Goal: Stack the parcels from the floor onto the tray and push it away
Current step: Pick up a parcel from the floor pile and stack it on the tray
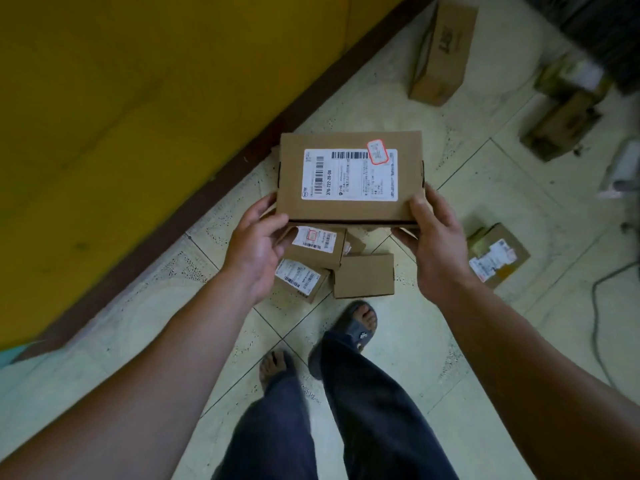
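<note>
I hold a flat brown cardboard parcel [349, 209] with a white shipping label level above the floor. My left hand [258, 244] grips its near left corner, thumb on top. My right hand [436, 233] grips its near right corner, thumb on the top face. Under it, on the tiled floor, lie three small parcels: one labelled [317, 245], a second labelled one [301, 280] and a plain one [363, 275]. No tray is in view.
A yellow wall [138, 116] with a dark skirting runs along the left. More parcels lie on the floor: a tall box [441, 53] at the back, blurred boxes [564, 119] at the far right, a labelled one [497, 256] to the right. My sandalled feet [360, 327] stand just behind the small parcels. A cable [595, 306] trails at right.
</note>
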Demonstrator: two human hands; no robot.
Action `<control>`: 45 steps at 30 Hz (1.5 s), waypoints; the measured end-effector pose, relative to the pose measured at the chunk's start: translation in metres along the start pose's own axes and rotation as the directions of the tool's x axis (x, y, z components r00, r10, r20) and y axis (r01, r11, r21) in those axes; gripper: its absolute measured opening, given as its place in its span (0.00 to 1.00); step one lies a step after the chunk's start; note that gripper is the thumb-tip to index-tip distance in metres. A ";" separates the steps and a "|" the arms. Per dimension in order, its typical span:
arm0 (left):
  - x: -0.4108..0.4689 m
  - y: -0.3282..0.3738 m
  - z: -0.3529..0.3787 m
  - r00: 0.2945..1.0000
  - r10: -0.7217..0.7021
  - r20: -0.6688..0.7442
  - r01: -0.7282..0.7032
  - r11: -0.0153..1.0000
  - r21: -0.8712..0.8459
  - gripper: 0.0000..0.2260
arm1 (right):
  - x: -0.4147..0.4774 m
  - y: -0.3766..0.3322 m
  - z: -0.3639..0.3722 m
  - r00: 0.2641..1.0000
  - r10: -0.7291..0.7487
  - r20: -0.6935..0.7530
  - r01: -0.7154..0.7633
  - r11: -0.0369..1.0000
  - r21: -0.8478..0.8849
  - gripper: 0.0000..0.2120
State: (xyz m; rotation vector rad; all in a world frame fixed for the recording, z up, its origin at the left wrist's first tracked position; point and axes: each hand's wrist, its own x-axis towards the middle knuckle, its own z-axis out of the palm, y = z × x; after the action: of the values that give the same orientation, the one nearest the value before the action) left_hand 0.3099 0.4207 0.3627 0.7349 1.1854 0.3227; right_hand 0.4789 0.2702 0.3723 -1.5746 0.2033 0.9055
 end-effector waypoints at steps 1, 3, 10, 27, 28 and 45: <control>-0.013 0.005 -0.002 1.000 0.010 -0.011 -0.010 1.000 -0.022 0.21 | -0.012 -0.005 0.002 1.000 -0.010 0.013 0.010 1.000 -0.009 0.21; -0.022 0.007 -0.003 1.000 0.011 -0.023 -0.012 1.000 -0.024 0.20 | -0.023 -0.005 0.002 1.000 0.011 0.019 -0.011 1.000 -0.015 0.21; -0.122 0.026 -0.047 0.991 0.121 -0.048 -0.126 0.987 -0.105 0.15 | -0.125 -0.015 0.016 0.992 -0.049 0.118 0.053 0.998 -0.027 0.20; -0.328 0.025 -0.104 0.949 0.255 -0.185 -0.298 0.915 -0.272 0.17 | -0.310 -0.059 0.016 0.952 -0.097 0.289 0.134 0.985 -0.110 0.21; -0.341 0.022 -0.104 0.943 0.262 -0.206 -0.314 0.906 -0.283 0.17 | -0.318 -0.061 0.014 0.946 -0.092 0.310 0.134 0.984 -0.116 0.21; -0.550 -0.109 -0.098 0.741 0.214 -0.637 -0.585 0.670 -0.456 0.15 | -0.430 -0.029 -0.032 0.709 0.067 0.702 0.250 0.907 -0.340 0.19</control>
State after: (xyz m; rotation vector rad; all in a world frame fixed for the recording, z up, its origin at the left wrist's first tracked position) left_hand 0.0033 0.0509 0.6686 0.2895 1.2955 1.3465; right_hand 0.2189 0.0944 0.6688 -1.4732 -0.6614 1.4737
